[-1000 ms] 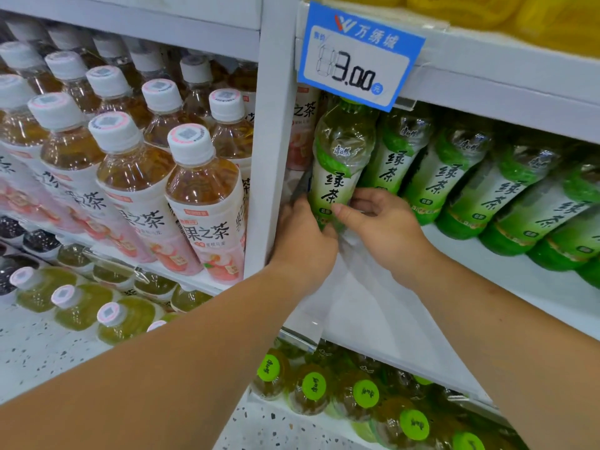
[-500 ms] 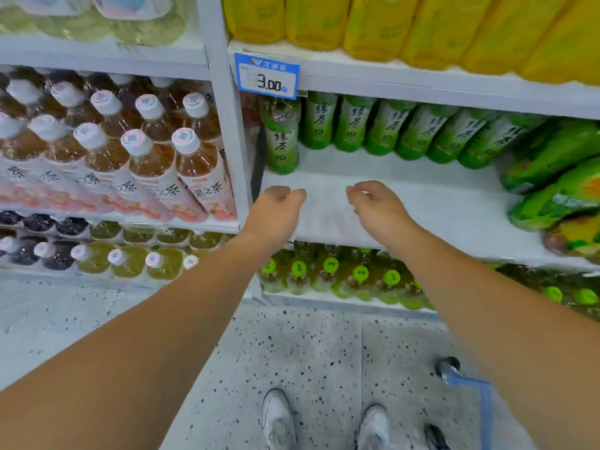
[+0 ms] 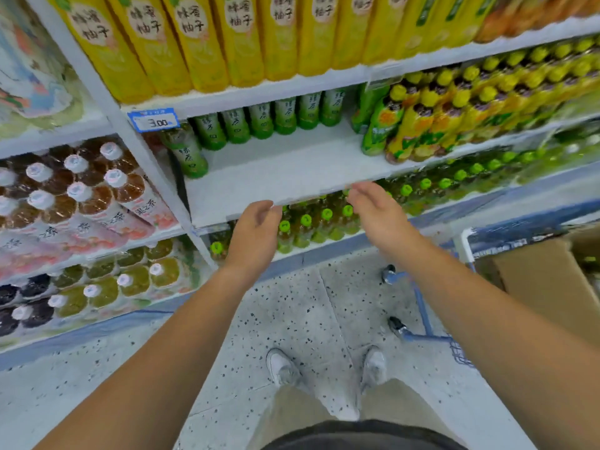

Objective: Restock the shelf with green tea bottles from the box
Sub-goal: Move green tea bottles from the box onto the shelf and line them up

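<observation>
The white shelf [image 3: 292, 170] fills most of the view, its middle board largely bare, with a speckled floor [image 3: 292, 306] below it. Along the back of that board stands a row of green tea bottles [image 3: 263, 120], upright and touching one another, and one more green tea bottle [image 3: 188, 154] stands apart, nearer the front at the left end, just beside the white upright post. On the board above sit tall yellow bottles [image 3: 207, 37]; to the right of the bare stretch are yellow-capped juice bottles [image 3: 431, 108], and on the board below are green-capped bottles [image 3: 305, 225]. Left of the post are white-capped brown tea bottles [image 3: 78, 193]. At the right edge a brown cardboard box [image 3: 548, 280] rests on a blue cart [image 3: 422, 306], its flap raised; what it holds is too blurred to make out. Both forearms reach up from the bottom of the view. The left hand [image 3: 256, 228] hangs in front of the shelf's front edge, fingers loosely curled and apart, holding nothing. The right hand [image 3: 376, 209] is level with it and well apart from it, palm turned inward, fingers relaxed and spread, also empty. A blue price tag [image 3: 154, 120] reading 3.00 is clipped to the edge above the single bottle. White shoes [image 3: 282, 368] stand on the floor below.
</observation>
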